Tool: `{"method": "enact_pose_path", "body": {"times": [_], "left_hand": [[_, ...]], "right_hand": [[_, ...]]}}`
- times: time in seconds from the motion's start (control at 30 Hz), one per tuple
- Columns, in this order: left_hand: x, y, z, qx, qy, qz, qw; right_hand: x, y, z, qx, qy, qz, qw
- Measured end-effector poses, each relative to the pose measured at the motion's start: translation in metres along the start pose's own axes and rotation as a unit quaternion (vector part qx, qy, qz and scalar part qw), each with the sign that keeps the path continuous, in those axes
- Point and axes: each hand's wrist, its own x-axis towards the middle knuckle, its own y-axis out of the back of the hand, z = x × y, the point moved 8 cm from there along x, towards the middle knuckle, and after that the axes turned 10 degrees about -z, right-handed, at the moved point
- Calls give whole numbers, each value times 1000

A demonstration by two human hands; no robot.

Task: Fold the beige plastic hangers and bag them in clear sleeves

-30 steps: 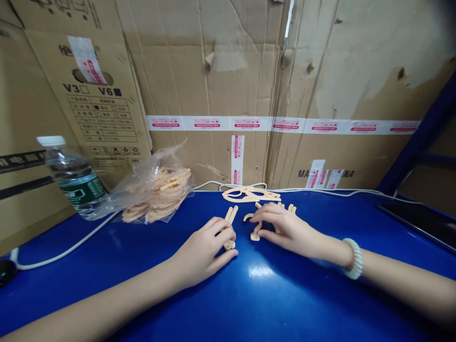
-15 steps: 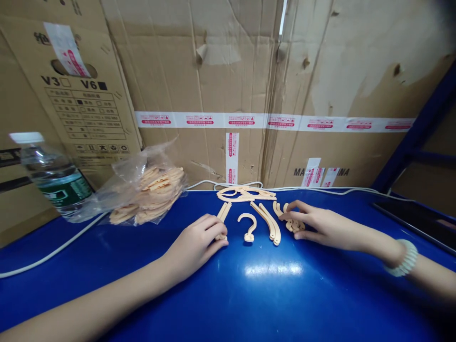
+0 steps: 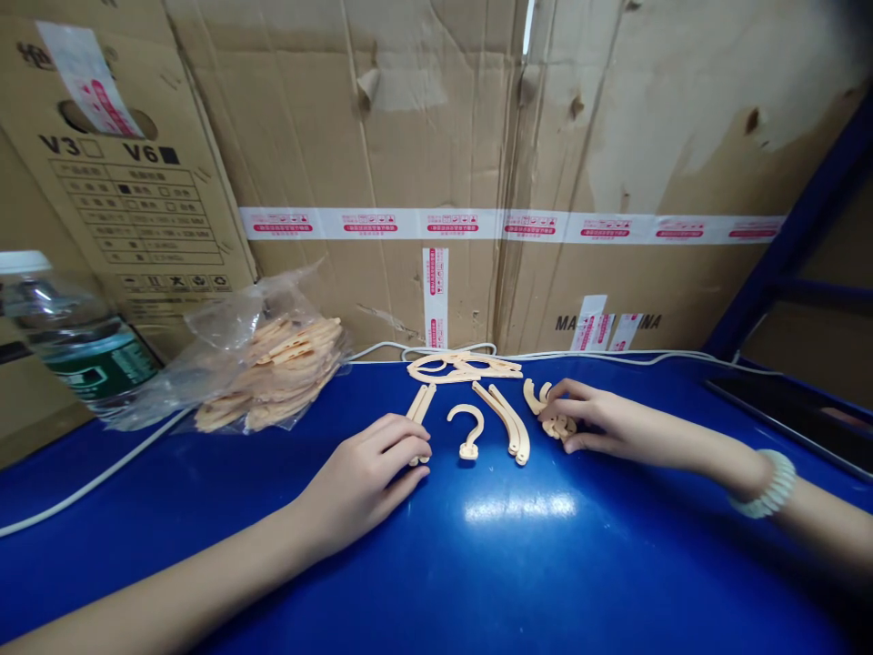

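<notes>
My left hand (image 3: 372, 468) lies at the near end of a pair of cream plastic hanger arms (image 3: 421, 400), its fingers curled over them. Beside it, a single hanger hook (image 3: 470, 428) rests on the blue table with its curve pointing away. A second pair of curved hanger arms (image 3: 508, 423) lies to the right of the hook. My right hand (image 3: 592, 418) has its fingers and thumb bent round a small pile of hanger hooks (image 3: 563, 426), partly covering them. Behind these pieces lies a folded, assembled-looking hanger (image 3: 464, 367).
A clear bag of cream pieces (image 3: 293, 364) and a water bottle (image 3: 88, 337) stand at the left. Cardboard boxes (image 3: 409, 136) wall off the back, with a white cable (image 3: 614, 357) along them. A dark flat device (image 3: 784, 423) lies at the right.
The whole view has shifted slightly, so everything sits a little further left. My right hand's fingers have closed in more on the pile of hooks. The left hand stays on the hanger arms.
</notes>
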Motion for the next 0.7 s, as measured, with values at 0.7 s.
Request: {"method": "enact_pose_path", "body": {"times": [0.7], "left_hand": [[-1, -21, 24, -24, -31, -187, 982]], "right_hand": [[6, -27, -84, -187, 111, 65, 974]]}}
